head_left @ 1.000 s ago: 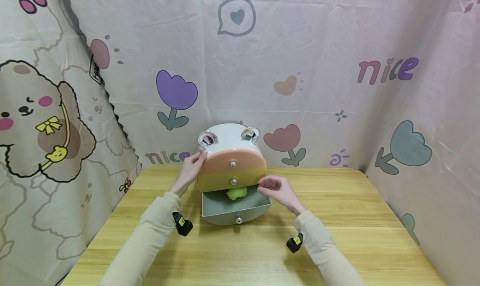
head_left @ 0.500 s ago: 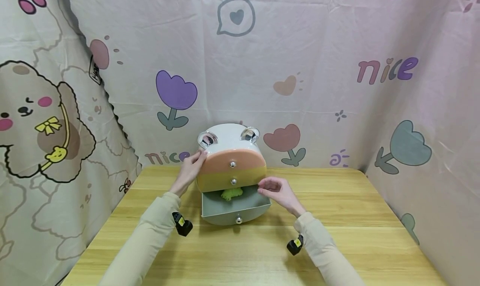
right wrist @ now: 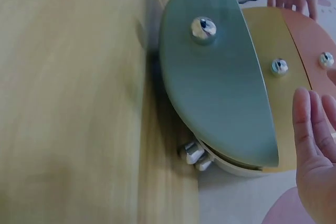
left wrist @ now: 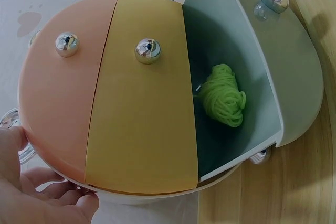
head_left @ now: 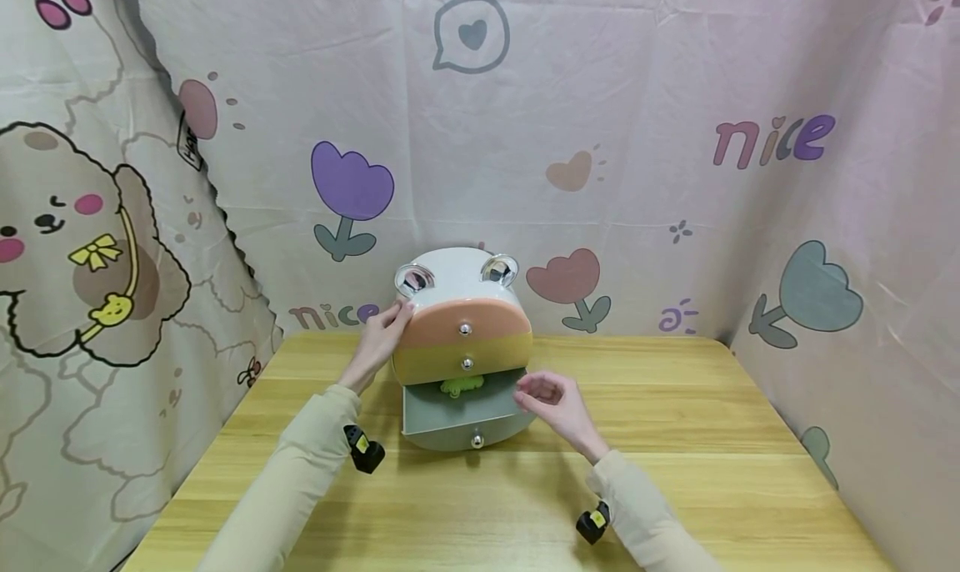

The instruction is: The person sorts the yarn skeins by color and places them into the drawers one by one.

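A frog-shaped drawer box has a closed orange drawer, a closed yellow drawer and a grey-green bottom drawer pulled out. A bright green bundle of yarn lies inside the bottom drawer, partly under the yellow one in the head view. My left hand holds the box's upper left side, thumb at the front edge. My right hand, holding nothing, hovers at the right side of the pulled-out drawer; its fingers look nearly straight in the right wrist view.
The box stands on a wooden table, near a printed cloth at the back. Silver knobs stick out from the drawer fronts. Black wrist cameras hang below both sleeves.
The yarn has shifted back and a little left inside the drawer. My right hand has moved slightly down, toward me. The left hand and the box have stayed put.
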Demonstrator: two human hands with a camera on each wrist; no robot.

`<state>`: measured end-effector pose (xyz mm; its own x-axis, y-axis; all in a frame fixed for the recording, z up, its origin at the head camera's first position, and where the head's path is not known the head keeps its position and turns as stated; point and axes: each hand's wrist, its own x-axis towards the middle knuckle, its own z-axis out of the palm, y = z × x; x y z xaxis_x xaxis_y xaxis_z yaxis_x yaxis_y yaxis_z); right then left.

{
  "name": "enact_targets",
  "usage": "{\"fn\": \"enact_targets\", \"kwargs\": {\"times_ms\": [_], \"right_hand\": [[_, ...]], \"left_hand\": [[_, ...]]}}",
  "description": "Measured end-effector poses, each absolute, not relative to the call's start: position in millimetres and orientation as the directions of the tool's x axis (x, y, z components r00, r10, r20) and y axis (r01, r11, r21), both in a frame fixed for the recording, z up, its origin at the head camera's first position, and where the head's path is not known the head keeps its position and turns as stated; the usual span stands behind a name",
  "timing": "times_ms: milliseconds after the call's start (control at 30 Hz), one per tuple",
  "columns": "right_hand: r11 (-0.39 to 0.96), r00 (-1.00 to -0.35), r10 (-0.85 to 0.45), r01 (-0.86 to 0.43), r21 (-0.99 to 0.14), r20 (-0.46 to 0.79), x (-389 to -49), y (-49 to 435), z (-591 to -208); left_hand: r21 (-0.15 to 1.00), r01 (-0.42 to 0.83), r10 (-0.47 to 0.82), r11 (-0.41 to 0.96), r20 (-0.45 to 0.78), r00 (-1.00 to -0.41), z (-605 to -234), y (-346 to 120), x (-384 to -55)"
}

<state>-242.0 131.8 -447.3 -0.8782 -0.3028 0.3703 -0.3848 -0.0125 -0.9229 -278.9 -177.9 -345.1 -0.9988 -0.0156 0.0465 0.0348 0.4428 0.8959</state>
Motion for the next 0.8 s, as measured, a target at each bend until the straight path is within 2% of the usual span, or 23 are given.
{"fn": "enact_targets", "kwargs": {"times_ms": [333, 633, 800], "right_hand": [[-0.016, -0.856, -0.281, -0.447, -0.894, 0.433, -227.5, 127.0, -457.1], [0.060, -0.913, -0.256, -0.344, -0.937, 0.318, -213.2, 117.6, -465.6], [0.067, -0.922, -0.254, -0.318, -0.946, 0.292, -209.3, 111.6, -473.8]], "left_hand": [[0.896, 0.033, -0.012, 0.442, 0.043, -0.999, -345.7, -177.6, -278.8], [0.891, 0.035, -0.011, 0.452, 0.044, -0.999, -346.0, -178.4, -279.4], [0.891, 0.036, -0.008, 0.453, 0.044, -0.999, -345.5, -178.5, -279.5]]}}
